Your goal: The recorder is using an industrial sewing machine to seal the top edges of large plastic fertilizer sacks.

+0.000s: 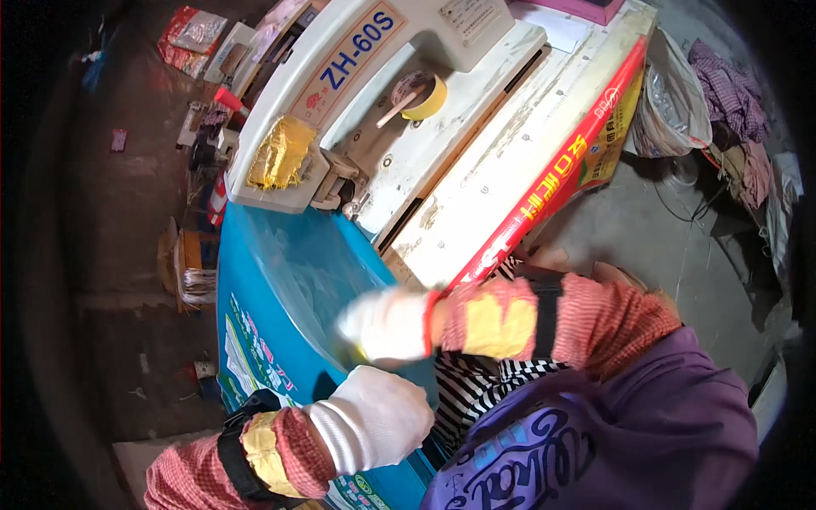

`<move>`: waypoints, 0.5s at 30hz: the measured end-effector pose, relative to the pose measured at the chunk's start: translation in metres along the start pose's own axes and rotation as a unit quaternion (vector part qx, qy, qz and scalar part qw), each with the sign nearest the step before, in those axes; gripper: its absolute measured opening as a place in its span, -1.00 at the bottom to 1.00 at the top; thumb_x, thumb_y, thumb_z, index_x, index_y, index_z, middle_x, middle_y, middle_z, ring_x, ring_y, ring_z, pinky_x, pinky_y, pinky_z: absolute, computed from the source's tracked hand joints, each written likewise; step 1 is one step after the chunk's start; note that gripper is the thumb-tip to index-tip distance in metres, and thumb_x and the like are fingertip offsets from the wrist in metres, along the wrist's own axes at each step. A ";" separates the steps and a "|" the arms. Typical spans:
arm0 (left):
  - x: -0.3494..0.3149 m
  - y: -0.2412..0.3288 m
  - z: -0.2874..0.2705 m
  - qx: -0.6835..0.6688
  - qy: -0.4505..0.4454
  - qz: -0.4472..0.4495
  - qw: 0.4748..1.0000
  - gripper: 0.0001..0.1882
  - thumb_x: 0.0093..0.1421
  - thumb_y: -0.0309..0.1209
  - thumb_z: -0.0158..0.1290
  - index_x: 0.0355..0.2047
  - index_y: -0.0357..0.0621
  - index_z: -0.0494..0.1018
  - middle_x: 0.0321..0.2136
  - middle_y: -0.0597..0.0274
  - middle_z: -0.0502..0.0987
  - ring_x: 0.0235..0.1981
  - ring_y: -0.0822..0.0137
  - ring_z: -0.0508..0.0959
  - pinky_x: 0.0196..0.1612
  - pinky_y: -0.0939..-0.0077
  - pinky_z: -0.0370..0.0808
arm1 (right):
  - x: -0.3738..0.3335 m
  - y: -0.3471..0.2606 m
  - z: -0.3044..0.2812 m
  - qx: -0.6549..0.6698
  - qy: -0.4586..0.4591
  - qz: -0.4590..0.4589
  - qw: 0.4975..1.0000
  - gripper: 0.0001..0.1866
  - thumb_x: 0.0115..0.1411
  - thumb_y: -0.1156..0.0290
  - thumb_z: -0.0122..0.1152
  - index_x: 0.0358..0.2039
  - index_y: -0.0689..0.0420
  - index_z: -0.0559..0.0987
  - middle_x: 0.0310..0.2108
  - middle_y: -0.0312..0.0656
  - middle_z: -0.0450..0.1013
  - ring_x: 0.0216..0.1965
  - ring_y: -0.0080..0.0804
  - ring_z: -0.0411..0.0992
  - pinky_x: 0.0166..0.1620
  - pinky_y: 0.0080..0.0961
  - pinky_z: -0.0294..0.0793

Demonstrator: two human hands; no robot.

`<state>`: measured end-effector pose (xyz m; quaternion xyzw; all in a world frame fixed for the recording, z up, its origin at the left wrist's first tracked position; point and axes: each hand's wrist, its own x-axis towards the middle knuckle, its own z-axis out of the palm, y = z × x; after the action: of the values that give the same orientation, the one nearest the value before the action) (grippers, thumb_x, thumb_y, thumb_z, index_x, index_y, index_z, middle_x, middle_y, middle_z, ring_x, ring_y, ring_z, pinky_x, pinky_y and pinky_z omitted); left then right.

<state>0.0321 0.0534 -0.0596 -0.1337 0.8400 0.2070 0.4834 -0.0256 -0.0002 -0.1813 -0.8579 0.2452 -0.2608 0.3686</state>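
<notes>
My left hand [385, 416], in a white knitted glove, is curled closed over the near edge of a blue plastic surface [289, 280]. Whatever its fingers hold is hidden beneath the hand. Just beyond it, my right hand [387, 327], with a red-edged white glove, is smeared by motion above the same blue surface. A small yellowish blur shows between the two hands, too unclear to name. The blue surface bears printing on its side and reaches up to the head of a white sewing machine [340, 76], whose needle area lies ahead of both hands.
A yellow tape roll [425, 95] with a stick across it lies on the machine bed. Gold cloth [283, 153] is fixed on the machine head. Along the white table edge runs a red printed strip [544, 183]. A white sack [676, 93] and checked cloth [731, 85] sit at right.
</notes>
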 end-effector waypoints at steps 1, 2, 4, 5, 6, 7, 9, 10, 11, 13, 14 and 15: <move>-0.001 0.003 0.000 -0.006 0.003 0.000 1.000 -0.84 -0.03 -0.32 -0.01 -0.66 -0.01 0.49 -0.65 0.24 0.44 -0.52 0.18 0.54 -0.60 0.27 0.45 | 0.000 0.015 -0.010 0.053 0.211 -0.044 0.975 -0.75 0.03 0.35 0.01 -0.31 0.16 0.52 -0.34 -0.03 0.48 -0.28 -0.11 0.46 -0.21 -0.30 0.44; -0.001 0.006 0.000 0.007 0.032 -0.009 0.999 -0.83 -0.03 -0.31 -0.01 -0.67 -0.02 0.49 -0.65 0.23 0.44 -0.53 0.17 0.54 -0.60 0.27 0.44 | -0.009 0.014 -0.034 0.159 0.275 0.083 0.945 -0.73 0.04 0.32 0.05 -0.24 0.14 0.49 -0.31 -0.02 0.48 -0.26 -0.12 0.46 -0.18 -0.32 0.43; 0.001 0.005 0.000 0.021 0.061 -0.009 0.998 -0.82 -0.05 -0.31 0.00 -0.69 -0.05 0.49 -0.67 0.22 0.45 -0.57 0.16 0.53 -0.60 0.27 0.44 | -0.007 0.023 -0.062 0.087 0.242 0.284 0.924 -0.57 0.05 0.21 0.14 -0.12 0.19 0.39 -0.31 0.04 0.49 -0.25 -0.05 0.47 -0.17 -0.26 0.43; 0.001 0.006 0.002 0.016 0.064 -0.012 0.998 -0.82 -0.05 -0.31 0.00 -0.69 -0.05 0.49 -0.67 0.22 0.45 -0.57 0.16 0.53 -0.60 0.27 0.44 | -0.002 0.015 -0.072 0.069 0.122 0.354 0.925 -0.47 0.02 0.14 0.15 -0.12 0.29 0.36 -0.31 0.13 0.47 -0.25 0.01 0.47 -0.18 -0.24 0.43; 0.003 0.007 0.001 0.017 0.058 -0.015 0.998 -0.83 -0.06 -0.31 0.01 -0.70 -0.05 0.49 -0.67 0.22 0.46 -0.57 0.16 0.53 -0.61 0.28 0.44 | 0.003 0.016 -0.065 0.047 0.092 0.335 0.937 -0.44 0.01 0.13 0.15 -0.13 0.34 0.35 -0.32 0.15 0.47 -0.27 0.03 0.47 -0.19 -0.23 0.44; 0.004 0.008 0.001 0.018 0.053 -0.018 0.998 -0.83 -0.07 -0.31 0.01 -0.70 -0.05 0.48 -0.67 0.22 0.46 -0.58 0.16 0.53 -0.61 0.28 0.44 | 0.009 0.017 -0.057 0.026 0.062 0.314 0.947 -0.41 -0.01 0.11 0.16 -0.14 0.38 0.35 -0.33 0.18 0.46 -0.28 0.05 0.47 -0.20 -0.23 0.44; 0.006 0.008 0.004 0.018 0.063 -0.011 0.998 -0.84 -0.07 -0.31 0.02 -0.69 -0.05 0.47 -0.68 0.24 0.46 -0.59 0.17 0.53 -0.62 0.29 0.43 | 0.026 0.020 -0.039 -0.094 -0.013 0.277 0.956 -0.52 0.01 0.20 0.10 -0.21 0.40 0.43 -0.39 0.13 0.48 -0.37 -0.03 0.50 -0.31 -0.20 0.46; 0.008 0.009 0.003 0.026 0.062 -0.003 0.998 -0.85 -0.07 -0.30 0.02 -0.68 -0.05 0.47 -0.68 0.24 0.47 -0.59 0.18 0.53 -0.62 0.29 0.42 | 0.032 0.034 -0.024 -0.151 -0.014 0.269 0.951 -0.57 0.02 0.27 0.07 -0.21 0.38 0.45 -0.40 0.11 0.49 -0.38 -0.06 0.51 -0.34 -0.21 0.47; 0.010 0.009 0.004 0.031 0.061 0.002 0.998 -0.85 -0.07 -0.30 0.02 -0.67 -0.04 0.48 -0.67 0.25 0.47 -0.59 0.19 0.53 -0.62 0.30 0.42 | 0.036 0.042 -0.011 -0.206 -0.017 0.257 0.944 -0.62 0.04 0.34 0.03 -0.20 0.37 0.46 -0.41 0.09 0.49 -0.40 -0.09 0.52 -0.37 -0.22 0.48; 0.011 0.008 0.008 0.025 0.056 0.002 0.998 -0.86 -0.06 -0.29 0.01 -0.64 -0.03 0.48 -0.65 0.26 0.49 -0.58 0.20 0.54 -0.62 0.31 0.42 | 0.028 0.034 -0.005 -0.163 0.040 0.287 0.943 -0.66 0.04 0.39 0.01 -0.20 0.34 0.47 -0.42 0.05 0.50 -0.39 -0.12 0.52 -0.41 -0.22 0.48; 0.011 0.007 0.007 0.019 0.042 -0.003 0.999 -0.86 -0.05 -0.29 0.00 -0.64 -0.02 0.47 -0.65 0.26 0.49 -0.57 0.20 0.54 -0.62 0.32 0.42 | 0.024 0.029 -0.001 -0.120 0.100 0.319 0.935 -0.69 0.05 0.43 -0.01 -0.20 0.32 0.48 -0.43 0.01 0.51 -0.39 -0.15 0.53 -0.44 -0.22 0.48; 0.012 0.008 0.005 0.014 0.029 -0.006 0.999 -0.85 -0.04 -0.29 0.00 -0.65 -0.01 0.47 -0.65 0.27 0.49 -0.57 0.20 0.54 -0.62 0.32 0.42 | 0.020 0.024 0.006 -0.122 0.099 0.321 0.934 -0.69 0.05 0.43 -0.01 -0.20 0.32 0.48 -0.43 0.01 0.51 -0.39 -0.15 0.53 -0.44 -0.22 0.48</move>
<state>0.0271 0.0623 -0.0705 -0.1380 0.8558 0.1885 0.4616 -0.0126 -0.0239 -0.1983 -0.7419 0.5725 -0.1806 0.2986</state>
